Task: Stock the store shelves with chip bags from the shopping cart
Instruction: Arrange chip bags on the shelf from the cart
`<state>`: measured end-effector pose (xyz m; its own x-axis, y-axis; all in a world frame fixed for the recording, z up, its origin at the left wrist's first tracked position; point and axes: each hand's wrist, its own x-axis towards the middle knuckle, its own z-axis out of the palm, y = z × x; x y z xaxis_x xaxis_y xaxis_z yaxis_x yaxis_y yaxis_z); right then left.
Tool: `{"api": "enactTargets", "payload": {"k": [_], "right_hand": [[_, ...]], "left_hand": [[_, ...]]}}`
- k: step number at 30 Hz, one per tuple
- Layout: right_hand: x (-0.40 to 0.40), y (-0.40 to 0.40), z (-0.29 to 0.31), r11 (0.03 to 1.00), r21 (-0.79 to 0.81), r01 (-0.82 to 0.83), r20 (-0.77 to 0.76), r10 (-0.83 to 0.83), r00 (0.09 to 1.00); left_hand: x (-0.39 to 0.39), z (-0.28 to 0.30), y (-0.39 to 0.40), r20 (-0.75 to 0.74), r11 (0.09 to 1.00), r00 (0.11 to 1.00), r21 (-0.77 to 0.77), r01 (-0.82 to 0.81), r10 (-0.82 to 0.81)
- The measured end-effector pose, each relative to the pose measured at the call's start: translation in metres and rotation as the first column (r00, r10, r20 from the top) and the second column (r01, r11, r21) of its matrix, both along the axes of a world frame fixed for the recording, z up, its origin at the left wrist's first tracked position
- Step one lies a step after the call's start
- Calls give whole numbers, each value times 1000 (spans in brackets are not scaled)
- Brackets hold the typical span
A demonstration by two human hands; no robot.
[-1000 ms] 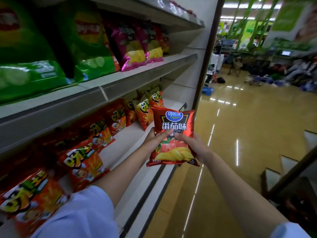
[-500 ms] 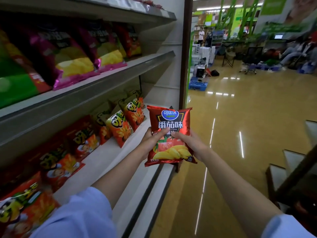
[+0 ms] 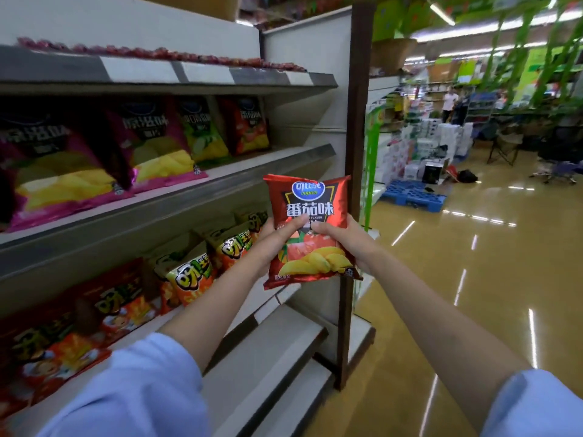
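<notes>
- We see a shiny red foil chip bag (image 3: 310, 216) held upright in the air, beside the grey metal shelf unit's (image 3: 176, 200) end.
- Our left hand (image 3: 277, 238) and right hand (image 3: 347, 241) grip its sides, thumbs on the front.
- Magenta chip bags (image 3: 63, 178) stand on the middle shelf, orange snack bags (image 3: 189, 272) below.
- The glossy tan floor (image 3: 473, 279) lies to the right.

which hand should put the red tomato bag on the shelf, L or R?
Left, probably. Both hands hold the red chip bag, but the left hand is on the shelf side, nearest the gap beside the matching red bag on the middle shelf. The right hand would cross over.
</notes>
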<state>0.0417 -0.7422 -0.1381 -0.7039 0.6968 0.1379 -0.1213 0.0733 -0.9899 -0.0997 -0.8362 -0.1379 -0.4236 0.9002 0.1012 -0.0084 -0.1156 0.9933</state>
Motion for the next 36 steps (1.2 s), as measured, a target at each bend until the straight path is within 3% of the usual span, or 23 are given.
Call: {"api": "enactTargets", "payload": {"k": [10,16,20,25,30,33,36], "right_hand": [[-66,106,54,986,40,-161,-38,163,986],[-117,168,97,962,91,-256,1,257,966],[-145,210,128,945,35,-324,57,322,945],[-180,251,139,916,65,-395,174,380,909],[-216,286,143,904,109,-413,184,390,902],[-239,305,144,907,96,-411,178,390,903],[-258,317,140,926,73,-370,190,352,917]], "left_hand": [[-53,65,80,-129,994,986,18,-105,107],[-99,103,132,-132,994,985,45,-104,109],[-127,123,159,-74,994,993,67,-87,91],[-154,129,189,-136,986,979,-49,-158,150],[-173,134,218,-158,967,962,-87,-238,223],[-183,137,233,-123,952,957,-129,-278,263],[-194,136,247,-65,883,908,-216,-417,413]]}}
